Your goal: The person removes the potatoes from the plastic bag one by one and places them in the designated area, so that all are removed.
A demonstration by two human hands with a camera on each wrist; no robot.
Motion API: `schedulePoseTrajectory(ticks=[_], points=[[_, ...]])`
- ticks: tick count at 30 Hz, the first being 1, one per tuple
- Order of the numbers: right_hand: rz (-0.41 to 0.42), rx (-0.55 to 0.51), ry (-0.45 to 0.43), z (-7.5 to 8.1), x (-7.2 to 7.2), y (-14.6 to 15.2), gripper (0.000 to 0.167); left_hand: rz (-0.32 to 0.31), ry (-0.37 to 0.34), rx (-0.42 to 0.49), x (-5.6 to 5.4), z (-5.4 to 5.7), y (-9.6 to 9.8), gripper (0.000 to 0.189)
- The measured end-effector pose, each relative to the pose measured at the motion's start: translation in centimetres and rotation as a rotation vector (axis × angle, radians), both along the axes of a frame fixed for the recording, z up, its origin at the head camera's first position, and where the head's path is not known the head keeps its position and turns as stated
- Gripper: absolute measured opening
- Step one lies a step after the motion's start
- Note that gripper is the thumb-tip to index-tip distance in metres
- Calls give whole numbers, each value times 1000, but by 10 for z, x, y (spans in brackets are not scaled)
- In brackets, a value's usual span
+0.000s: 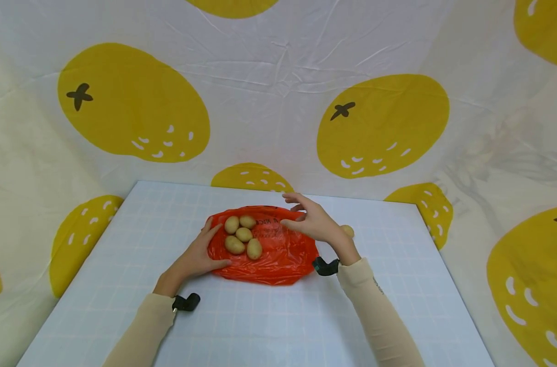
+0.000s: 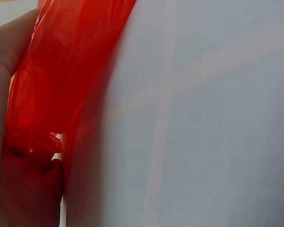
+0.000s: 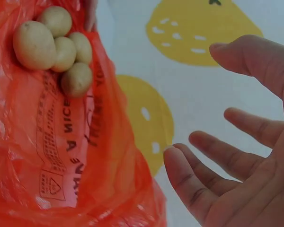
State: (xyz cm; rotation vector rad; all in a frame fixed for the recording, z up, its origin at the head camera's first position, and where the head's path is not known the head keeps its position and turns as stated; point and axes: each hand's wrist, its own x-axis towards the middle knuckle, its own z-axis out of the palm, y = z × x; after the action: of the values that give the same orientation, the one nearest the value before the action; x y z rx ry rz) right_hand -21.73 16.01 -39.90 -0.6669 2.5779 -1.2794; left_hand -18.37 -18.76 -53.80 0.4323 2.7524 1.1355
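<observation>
A red plastic bag with dark printing lies spread on the table. Several small potatoes sit in a cluster on its left half. My left hand rests at the bag's left edge, thumb and fingers spread apart along it; in the left wrist view the red film covers part of that hand. Above the bag's right end, my right hand is held with fingers spread and nothing between them. In the right wrist view, the potatoes lie beyond the bag's printed side, away from the right hand.
One more potato lies on the table just past my right wrist. The table has a pale checked cover. Behind it hangs a white cloth with large yellow fruit prints. Dark cameras are strapped at both wrists.
</observation>
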Motion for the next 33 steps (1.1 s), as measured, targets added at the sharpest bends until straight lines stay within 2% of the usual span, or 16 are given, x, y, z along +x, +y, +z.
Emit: schedulePoseTrajectory(ticks=[6, 18, 24, 33], points=[[53, 7, -20, -10, -2, -12, 69, 4, -10, -4, -1, -1, 0, 111], [136, -20, -98, -47, -8, -33, 67, -3, -13, 6, -1, -4, -1, 113], [167, -9, -87, -53, -10, -40, 68, -8, -7, 10, -2, -4, -1, 114], [192, -6, -122, -62, -15, -52, 68, -4, -13, 3, -1, -2, -1, 113]])
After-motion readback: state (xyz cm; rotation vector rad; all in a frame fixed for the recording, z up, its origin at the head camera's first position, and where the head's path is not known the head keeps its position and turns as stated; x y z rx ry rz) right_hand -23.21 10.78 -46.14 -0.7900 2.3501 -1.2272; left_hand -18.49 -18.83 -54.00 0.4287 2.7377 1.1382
